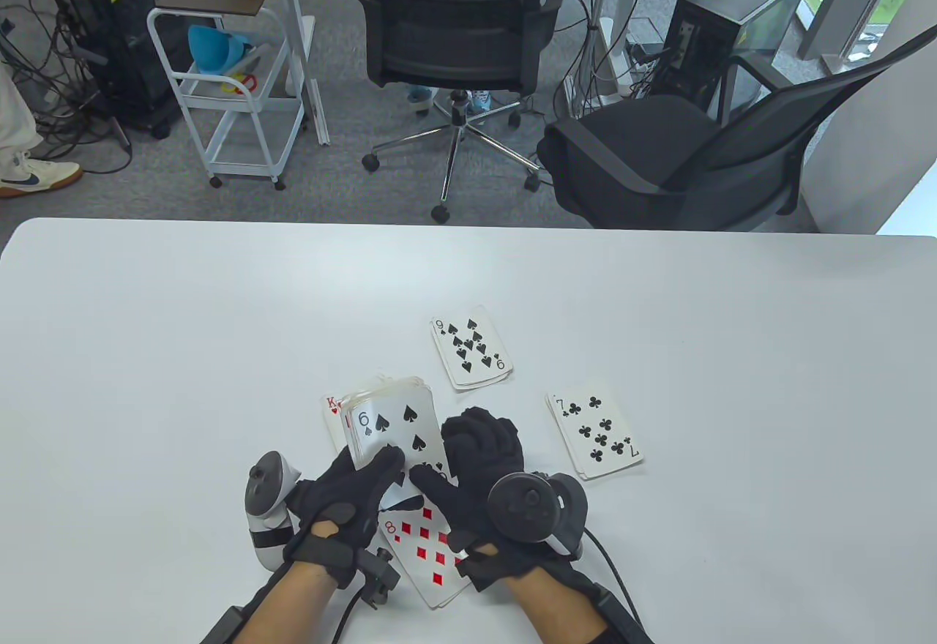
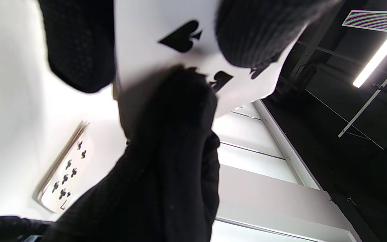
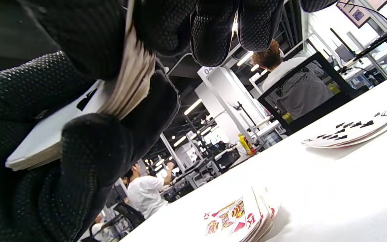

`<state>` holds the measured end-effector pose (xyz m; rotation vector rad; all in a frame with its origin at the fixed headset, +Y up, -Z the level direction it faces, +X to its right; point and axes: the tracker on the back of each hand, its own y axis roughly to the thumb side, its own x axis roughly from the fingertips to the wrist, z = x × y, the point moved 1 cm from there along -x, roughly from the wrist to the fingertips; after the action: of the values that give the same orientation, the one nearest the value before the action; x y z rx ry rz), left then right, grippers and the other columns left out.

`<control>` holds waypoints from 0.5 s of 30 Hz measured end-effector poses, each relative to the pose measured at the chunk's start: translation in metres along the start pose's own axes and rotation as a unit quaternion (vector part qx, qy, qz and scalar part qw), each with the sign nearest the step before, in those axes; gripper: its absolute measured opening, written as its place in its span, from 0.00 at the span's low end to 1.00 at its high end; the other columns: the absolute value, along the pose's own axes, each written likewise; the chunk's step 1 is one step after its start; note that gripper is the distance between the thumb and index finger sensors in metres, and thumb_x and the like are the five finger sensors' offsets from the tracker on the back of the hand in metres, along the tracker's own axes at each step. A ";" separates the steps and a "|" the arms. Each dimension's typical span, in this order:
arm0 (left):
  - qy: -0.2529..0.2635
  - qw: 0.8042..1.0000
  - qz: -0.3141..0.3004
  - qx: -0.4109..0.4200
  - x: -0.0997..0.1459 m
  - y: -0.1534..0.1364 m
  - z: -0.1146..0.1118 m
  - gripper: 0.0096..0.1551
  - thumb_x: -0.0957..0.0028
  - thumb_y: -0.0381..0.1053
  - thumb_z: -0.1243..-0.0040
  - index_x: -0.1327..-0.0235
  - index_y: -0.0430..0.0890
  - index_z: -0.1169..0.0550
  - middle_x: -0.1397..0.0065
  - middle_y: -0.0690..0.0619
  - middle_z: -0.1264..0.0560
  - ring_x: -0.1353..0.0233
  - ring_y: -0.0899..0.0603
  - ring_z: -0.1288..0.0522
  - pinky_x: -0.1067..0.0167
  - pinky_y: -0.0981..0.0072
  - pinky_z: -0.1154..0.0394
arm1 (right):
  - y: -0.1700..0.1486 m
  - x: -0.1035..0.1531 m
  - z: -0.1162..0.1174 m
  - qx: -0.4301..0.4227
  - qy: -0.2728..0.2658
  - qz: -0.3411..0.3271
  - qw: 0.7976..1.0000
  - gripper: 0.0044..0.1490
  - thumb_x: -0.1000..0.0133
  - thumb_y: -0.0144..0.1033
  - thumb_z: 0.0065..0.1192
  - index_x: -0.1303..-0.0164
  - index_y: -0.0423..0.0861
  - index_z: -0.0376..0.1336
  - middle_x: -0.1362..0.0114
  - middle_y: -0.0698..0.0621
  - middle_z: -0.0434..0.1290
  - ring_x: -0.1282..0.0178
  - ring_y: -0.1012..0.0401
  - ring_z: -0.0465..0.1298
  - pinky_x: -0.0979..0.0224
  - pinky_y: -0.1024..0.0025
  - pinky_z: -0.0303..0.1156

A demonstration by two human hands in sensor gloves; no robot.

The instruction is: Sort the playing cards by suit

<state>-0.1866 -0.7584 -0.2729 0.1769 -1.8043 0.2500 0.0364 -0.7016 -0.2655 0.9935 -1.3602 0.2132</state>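
Deck [image 1: 392, 421] gripped in left hand [image 1: 344, 501] above near-centre table [image 1: 146, 351], six of spades up. Right hand [image 1: 479, 476] pinching that top card's right edge. Spade pile [image 1: 471, 347] far, club pile [image 1: 594, 432] right.

Spades pile [image 1: 471, 349] lies behind clubs pile [image 1: 595, 432], diamonds pile [image 1: 424, 544] nearest.
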 end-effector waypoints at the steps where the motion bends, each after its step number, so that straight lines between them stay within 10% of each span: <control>1: 0.000 1.000 0.000 0.000 0.000 0.000 0.000 0.31 0.44 0.59 0.32 0.30 0.53 0.28 0.30 0.53 0.22 0.35 0.42 0.17 0.49 0.55 0.13 | 0.000 0.000 -0.001 0.002 -0.003 -0.002 1.000 0.29 0.44 0.52 0.71 0.47 0.41 0.66 0.24 0.41 0.64 0.19 0.37 0.57 0.24 0.27 0.47; 15: 0.004 1.000 0.001 0.014 0.001 0.003 0.001 0.33 0.44 0.59 0.32 0.28 0.53 0.31 0.28 0.53 0.24 0.32 0.41 0.19 0.45 0.53 0.14 | -0.010 -0.001 -0.009 0.011 -0.020 0.022 0.999 0.28 0.43 0.49 0.70 0.41 0.43 0.68 0.25 0.42 0.66 0.19 0.37 0.59 0.24 0.27 0.48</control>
<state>-0.1884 -0.7560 -0.2723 0.1937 -1.7929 0.2758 0.0486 -0.7009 -0.2700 0.9918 -1.4197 0.2433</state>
